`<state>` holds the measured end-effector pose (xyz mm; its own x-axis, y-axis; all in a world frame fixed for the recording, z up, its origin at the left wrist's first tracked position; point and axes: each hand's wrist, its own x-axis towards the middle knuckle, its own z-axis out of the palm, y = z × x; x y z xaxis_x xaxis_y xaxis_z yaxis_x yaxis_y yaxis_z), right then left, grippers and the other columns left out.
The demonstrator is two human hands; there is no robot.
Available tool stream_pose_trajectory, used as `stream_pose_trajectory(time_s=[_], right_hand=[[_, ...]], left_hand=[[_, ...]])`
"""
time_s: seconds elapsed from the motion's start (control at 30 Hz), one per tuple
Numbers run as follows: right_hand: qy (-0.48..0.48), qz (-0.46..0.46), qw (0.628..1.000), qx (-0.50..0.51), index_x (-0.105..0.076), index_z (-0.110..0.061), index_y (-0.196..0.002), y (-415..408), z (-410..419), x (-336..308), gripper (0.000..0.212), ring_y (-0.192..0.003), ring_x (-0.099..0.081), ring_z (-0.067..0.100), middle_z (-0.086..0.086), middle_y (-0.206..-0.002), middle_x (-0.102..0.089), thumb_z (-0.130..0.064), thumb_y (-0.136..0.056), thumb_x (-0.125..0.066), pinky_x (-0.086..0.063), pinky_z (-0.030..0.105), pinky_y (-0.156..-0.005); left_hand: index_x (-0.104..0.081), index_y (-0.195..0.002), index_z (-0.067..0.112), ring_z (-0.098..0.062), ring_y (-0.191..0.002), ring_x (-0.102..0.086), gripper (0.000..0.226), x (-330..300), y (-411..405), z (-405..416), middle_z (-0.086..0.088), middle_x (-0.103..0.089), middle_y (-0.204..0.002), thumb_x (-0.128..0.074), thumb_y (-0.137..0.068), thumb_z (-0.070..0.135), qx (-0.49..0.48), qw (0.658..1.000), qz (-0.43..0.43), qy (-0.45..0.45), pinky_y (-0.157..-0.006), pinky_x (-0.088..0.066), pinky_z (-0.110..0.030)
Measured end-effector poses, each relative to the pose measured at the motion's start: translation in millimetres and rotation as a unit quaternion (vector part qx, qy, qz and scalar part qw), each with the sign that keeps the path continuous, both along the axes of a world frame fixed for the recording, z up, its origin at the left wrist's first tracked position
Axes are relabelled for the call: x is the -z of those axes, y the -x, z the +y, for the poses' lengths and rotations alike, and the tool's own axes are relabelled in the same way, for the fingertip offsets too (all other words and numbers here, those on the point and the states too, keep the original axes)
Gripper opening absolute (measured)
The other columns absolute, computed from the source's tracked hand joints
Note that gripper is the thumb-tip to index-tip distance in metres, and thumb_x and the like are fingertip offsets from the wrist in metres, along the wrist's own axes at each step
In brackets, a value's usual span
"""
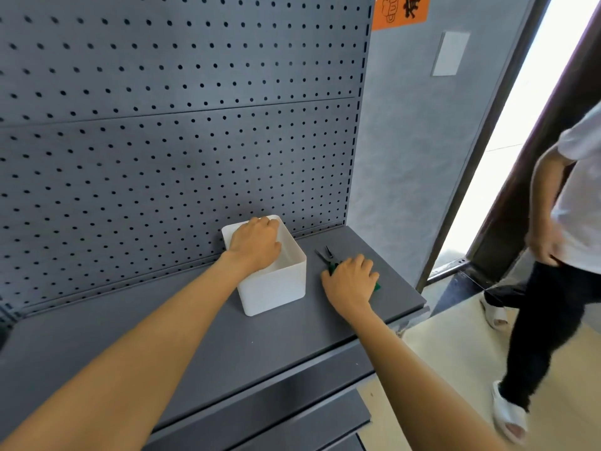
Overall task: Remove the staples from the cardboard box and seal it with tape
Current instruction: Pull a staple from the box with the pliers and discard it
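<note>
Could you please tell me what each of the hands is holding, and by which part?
Right hand covers the green-handled pliers at their handles; a closed grip cannot be told. Left hand reaches into the white plastic bin; contents hidden.

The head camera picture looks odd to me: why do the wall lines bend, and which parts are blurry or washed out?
Head view: the wide lens bows the pegboard seams and the shelf edge; the doorway on the right is blown out to white by daylight; the passing person there is smeared by motion; the white bin and pliers stay fairly sharp under soft, even light.
</note>
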<state>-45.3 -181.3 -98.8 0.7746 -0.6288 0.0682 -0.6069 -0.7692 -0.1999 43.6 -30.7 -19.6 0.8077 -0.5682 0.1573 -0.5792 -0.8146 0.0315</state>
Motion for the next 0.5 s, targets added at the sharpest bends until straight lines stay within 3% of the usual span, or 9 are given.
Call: stream_pose_trajectory(time_s=[0.27,0.37,0.5], right_hand=[[-0.055,0.018,0.998,-0.015,-0.037,0.0,-0.138,1.6,-11.0,-12.6,0.079,-0.13,-0.032,0.036,0.016,-0.14,-0.037,-0.064,-0.092,-0.038,-0.033,0.047,-0.103],[-0.063,-0.001,0.996,-0.068,-0.035,-0.001,-0.139,-3.7,-17.3,-33.0,0.07,-0.133,-0.032,0.034,0.016,-0.142,-0.037,-0.054,-0.095,-0.044,-0.036,0.046,-0.104],[-0.017,-0.036,0.989,-0.142,-0.041,-0.001,-0.132,-12.8,-18.7,-74.5,0.045,-0.127,-0.036,0.032,0.015,-0.138,-0.04,-0.025,-0.095,-0.047,-0.039,0.042,-0.098]], left_hand=[[-0.042,-0.136,0.007,-0.027,-0.124,-0.042,0.044,-5.1,2.4,8.1,-0.01,-0.048,-0.136,-0.046,-0.095,0.025,-0.01,1.0,0.002,-0.01,-0.095,-0.041,-0.038],[-0.041,-0.137,0.007,-0.027,-0.126,-0.042,0.045,-14.7,3.4,14.4,-0.01,-0.047,-0.137,-0.045,-0.096,0.025,-0.019,1.0,-0.007,-0.008,-0.096,-0.04,-0.038],[-0.044,-0.133,0.006,-0.028,-0.123,-0.044,0.041,-34.0,2.6,30.9,-0.01,-0.049,-0.134,-0.046,-0.096,0.025,-0.038,0.999,-0.016,0.001,-0.092,-0.042,-0.039]])
